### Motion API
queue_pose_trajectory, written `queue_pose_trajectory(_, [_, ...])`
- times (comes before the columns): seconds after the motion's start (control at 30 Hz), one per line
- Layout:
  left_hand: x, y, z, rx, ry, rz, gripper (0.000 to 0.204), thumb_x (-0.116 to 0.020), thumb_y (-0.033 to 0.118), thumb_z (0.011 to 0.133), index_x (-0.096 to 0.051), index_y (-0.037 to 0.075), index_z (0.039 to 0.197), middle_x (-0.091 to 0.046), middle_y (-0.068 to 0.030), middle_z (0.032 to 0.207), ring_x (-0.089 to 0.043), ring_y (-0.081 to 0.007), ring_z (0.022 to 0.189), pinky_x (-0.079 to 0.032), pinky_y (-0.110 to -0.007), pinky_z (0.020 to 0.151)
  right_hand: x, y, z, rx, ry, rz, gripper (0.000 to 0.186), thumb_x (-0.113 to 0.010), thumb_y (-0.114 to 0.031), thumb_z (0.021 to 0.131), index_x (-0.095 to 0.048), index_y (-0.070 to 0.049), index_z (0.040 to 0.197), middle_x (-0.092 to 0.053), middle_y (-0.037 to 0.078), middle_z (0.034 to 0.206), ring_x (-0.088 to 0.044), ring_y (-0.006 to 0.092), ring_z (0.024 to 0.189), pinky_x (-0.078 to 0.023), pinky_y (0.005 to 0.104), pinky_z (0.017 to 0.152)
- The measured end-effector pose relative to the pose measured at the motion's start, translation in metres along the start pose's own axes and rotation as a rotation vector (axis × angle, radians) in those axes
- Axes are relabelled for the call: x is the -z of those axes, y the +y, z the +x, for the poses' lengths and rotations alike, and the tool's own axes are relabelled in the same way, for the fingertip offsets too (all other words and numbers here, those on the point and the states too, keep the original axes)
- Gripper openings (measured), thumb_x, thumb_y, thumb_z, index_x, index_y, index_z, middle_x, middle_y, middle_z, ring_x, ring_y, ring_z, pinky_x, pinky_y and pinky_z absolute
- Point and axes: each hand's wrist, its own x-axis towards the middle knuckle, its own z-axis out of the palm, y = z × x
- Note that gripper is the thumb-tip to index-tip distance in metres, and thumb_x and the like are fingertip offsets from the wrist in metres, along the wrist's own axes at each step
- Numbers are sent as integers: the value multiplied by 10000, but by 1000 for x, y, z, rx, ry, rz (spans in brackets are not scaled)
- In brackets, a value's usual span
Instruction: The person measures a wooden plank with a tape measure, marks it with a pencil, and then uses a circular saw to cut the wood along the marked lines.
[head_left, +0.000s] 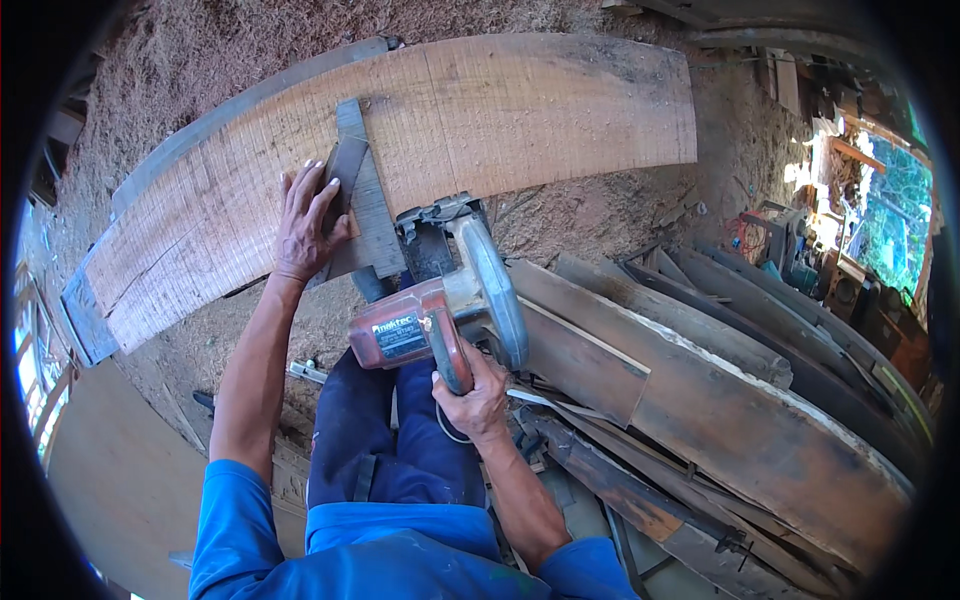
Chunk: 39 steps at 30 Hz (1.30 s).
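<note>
A long, pale plank (520, 110) lies crosswise at the top, with grey strips (357, 210) angled across it. My left hand (312, 220) rests open on a dark piece (345, 158) among these strips and the plank, fingers spread. Just right of it, my right hand (470, 400) grips the rear handle of a red and grey circular saw (398, 325). The saw's front and base are beside the near edge of the plank and the lower end of the grey strip. Whether they touch is hard to tell.
Several weathered boards (700, 390) are stacked at the right. A brown sheet (120, 460) lies at lower left. Sawdust covers the ground (190, 90). At far right are assorted clutter (800, 260) and a bright opening (890, 215). My legs are below the saw.
</note>
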Motion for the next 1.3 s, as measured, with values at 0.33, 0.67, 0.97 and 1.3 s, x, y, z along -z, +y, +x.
queue_pose_trajectory(0.33, [10, -8, -2, 20, -118, 82, 561, -715, 339, 844, -538, 150, 1342, -376, -182, 1544, -336, -359, 1458, -159, -546, 1224, -8, -4, 2, 50, 32, -26, 486, -719, -73, 755, -624, 23, 1222, -704, 207, 985, -713, 350, 890, -550, 402, 801])
queue_pose_trajectory(0.67, [9, -5, -1, 65, -154, 212, 672, -538, 546, 932, -447, 218, 1511, -278, -106, 1639, -219, -288, 1528, -40, -563, 1229, -12, -6, 1, -36, 17, -51, 352, -725, -74, 754, -623, -24, 1087, -678, 180, 813, -698, 377, 733, -555, 435, 680])
queue_pose_trajectory(0.97, [10, -1, 2, 75, -201, 246, 650, -544, 489, 944, -445, 185, 1509, -347, -24, 1615, -218, -264, 1528, -8, -577, 1227, -15, -10, 16, -10, 32, -44, 285, -698, -39, 759, -627, 7, 1031, -656, 114, 752, -674, 257, 661, -542, 368, 667])
queue_pose_trajectory(1.3, [10, -1, 3, 65, -212, 253, 652, -548, 479, 945, -442, 170, 1509, -338, -37, 1620, -217, -282, 1527, 2, -565, 1229, -22, -20, 27, -39, 31, -24, 333, -712, -60, 754, -624, -19, 1072, -660, 138, 768, -677, 314, 675, -541, 405, 659])
